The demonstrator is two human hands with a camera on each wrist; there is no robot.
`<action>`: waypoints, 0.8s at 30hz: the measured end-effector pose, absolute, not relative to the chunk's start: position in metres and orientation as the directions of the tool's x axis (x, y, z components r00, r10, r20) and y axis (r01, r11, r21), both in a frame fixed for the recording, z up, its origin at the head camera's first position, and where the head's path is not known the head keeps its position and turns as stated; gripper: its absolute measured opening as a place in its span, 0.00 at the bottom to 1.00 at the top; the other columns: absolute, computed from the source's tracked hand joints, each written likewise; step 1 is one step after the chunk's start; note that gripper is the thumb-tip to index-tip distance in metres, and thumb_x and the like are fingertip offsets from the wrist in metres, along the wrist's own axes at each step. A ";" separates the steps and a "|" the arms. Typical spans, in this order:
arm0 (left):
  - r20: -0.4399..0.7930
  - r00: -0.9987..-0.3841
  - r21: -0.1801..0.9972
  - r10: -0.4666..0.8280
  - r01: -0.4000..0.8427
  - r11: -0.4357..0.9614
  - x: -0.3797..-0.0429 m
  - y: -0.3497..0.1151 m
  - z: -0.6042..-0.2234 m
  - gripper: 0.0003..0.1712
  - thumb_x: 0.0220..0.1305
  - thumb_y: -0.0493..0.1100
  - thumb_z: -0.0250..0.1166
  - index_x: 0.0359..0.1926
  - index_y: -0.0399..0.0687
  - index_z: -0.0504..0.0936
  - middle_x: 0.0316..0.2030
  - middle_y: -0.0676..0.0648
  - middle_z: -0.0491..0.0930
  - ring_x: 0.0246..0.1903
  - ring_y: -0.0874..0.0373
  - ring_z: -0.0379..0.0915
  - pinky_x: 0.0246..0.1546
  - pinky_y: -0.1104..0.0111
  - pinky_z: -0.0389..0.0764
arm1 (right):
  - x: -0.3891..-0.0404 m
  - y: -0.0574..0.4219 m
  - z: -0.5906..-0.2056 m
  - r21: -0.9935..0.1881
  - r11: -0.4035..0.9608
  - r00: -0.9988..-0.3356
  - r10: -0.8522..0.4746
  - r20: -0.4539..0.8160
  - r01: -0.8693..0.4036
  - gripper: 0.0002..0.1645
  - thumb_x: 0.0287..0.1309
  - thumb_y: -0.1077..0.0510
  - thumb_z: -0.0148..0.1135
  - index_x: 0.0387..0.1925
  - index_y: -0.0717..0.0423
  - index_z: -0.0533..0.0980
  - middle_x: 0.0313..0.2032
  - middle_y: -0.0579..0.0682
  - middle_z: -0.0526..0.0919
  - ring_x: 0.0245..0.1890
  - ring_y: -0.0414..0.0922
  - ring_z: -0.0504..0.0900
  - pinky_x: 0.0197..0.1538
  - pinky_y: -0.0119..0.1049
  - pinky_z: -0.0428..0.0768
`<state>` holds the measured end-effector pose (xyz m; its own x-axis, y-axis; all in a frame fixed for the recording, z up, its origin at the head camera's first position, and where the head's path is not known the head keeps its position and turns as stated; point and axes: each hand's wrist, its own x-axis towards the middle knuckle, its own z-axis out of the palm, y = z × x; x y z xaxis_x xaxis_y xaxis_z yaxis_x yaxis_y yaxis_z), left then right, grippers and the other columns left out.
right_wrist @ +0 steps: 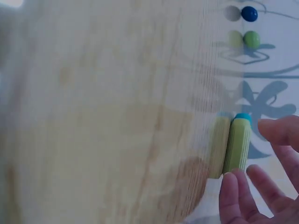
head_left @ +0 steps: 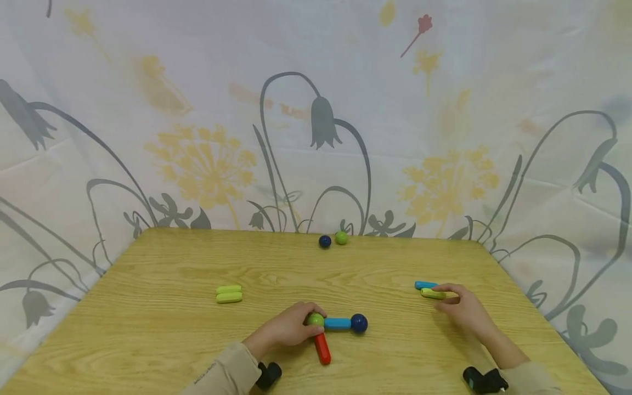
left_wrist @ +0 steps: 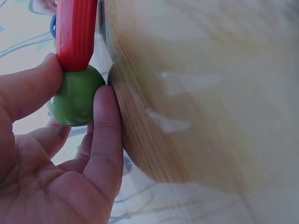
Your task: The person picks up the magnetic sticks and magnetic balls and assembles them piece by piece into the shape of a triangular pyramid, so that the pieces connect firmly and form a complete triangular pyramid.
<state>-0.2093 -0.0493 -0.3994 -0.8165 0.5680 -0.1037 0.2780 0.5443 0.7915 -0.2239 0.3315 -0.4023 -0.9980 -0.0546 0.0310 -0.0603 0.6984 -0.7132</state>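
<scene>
My left hand (head_left: 291,325) grips a green ball (head_left: 315,320) between thumb and fingers. From that ball a red rod (head_left: 322,349) points toward the near edge. A light blue rod (head_left: 338,323) runs right from it to a dark blue ball (head_left: 359,323). Over on the right, my right hand (head_left: 464,310) reaches to a yellow-green rod (right_wrist: 237,144). In the right wrist view its fingertips (right_wrist: 236,179) are at the rod's lower end, while the thumb stands apart from it. Just behind lies another light blue rod (head_left: 425,285).
Two yellow-green rods (head_left: 229,297) lie side by side on the left of the wooden table (head_left: 163,329). At the back edge sit a small dark blue ball (head_left: 325,241) and a green ball (head_left: 341,237). A flower-patterned cloth (head_left: 296,164) hangs behind.
</scene>
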 end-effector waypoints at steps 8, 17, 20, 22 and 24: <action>-0.111 -0.815 0.801 0.568 0.265 0.537 -0.211 -0.049 -0.400 0.13 0.63 0.41 0.61 0.48 0.44 0.77 0.43 0.46 0.73 0.37 0.56 0.66 0.37 0.63 0.70 | -0.231 0.328 -0.404 -0.653 0.747 -0.992 -0.121 0.043 -0.120 0.20 0.52 0.61 0.67 0.45 0.68 0.75 0.38 0.57 0.76 0.38 0.54 0.75 0.38 0.45 0.76; -0.107 -0.813 0.844 0.572 0.230 0.485 -0.212 -0.051 -0.399 0.25 0.60 0.41 0.66 0.57 0.39 0.73 0.50 0.43 0.73 0.48 0.48 0.69 0.47 0.56 0.71 | -0.230 0.308 -0.403 -0.645 0.752 -0.989 -0.144 0.042 -0.137 0.11 0.48 0.67 0.65 0.34 0.64 0.72 0.29 0.51 0.75 0.28 0.46 0.74 0.27 0.37 0.73; -0.073 -0.810 0.833 0.582 0.271 0.482 -0.211 -0.052 -0.400 0.25 0.58 0.38 0.66 0.57 0.40 0.74 0.53 0.44 0.72 0.52 0.46 0.67 0.50 0.55 0.69 | -0.229 0.302 -0.405 -0.657 0.738 -0.981 -0.193 0.007 -0.150 0.17 0.44 0.69 0.63 0.40 0.67 0.72 0.27 0.51 0.72 0.24 0.45 0.70 0.25 0.35 0.70; -0.051 -0.809 0.822 0.586 0.300 0.485 -0.211 -0.052 -0.401 0.22 0.58 0.36 0.66 0.55 0.42 0.76 0.52 0.45 0.73 0.52 0.48 0.67 0.50 0.56 0.69 | -0.228 0.297 -0.406 -0.647 0.741 -0.968 -0.251 -0.013 -0.183 0.21 0.43 0.69 0.63 0.44 0.67 0.73 0.24 0.49 0.70 0.21 0.43 0.66 0.24 0.34 0.66; -0.039 -0.811 0.811 0.584 0.315 0.492 -0.211 -0.052 -0.402 0.19 0.58 0.35 0.65 0.52 0.45 0.79 0.51 0.46 0.74 0.51 0.49 0.68 0.50 0.57 0.70 | -0.228 0.293 -0.408 -0.630 0.739 -0.945 -0.326 -0.023 -0.239 0.23 0.42 0.69 0.62 0.46 0.67 0.74 0.22 0.47 0.67 0.19 0.41 0.62 0.23 0.33 0.62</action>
<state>-0.2106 -0.0524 -0.4016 -0.8108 0.5841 -0.0391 0.3153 0.4920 0.8115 -0.2278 0.2927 -0.4078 -0.9452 -0.3255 -0.0233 -0.2390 0.7390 -0.6299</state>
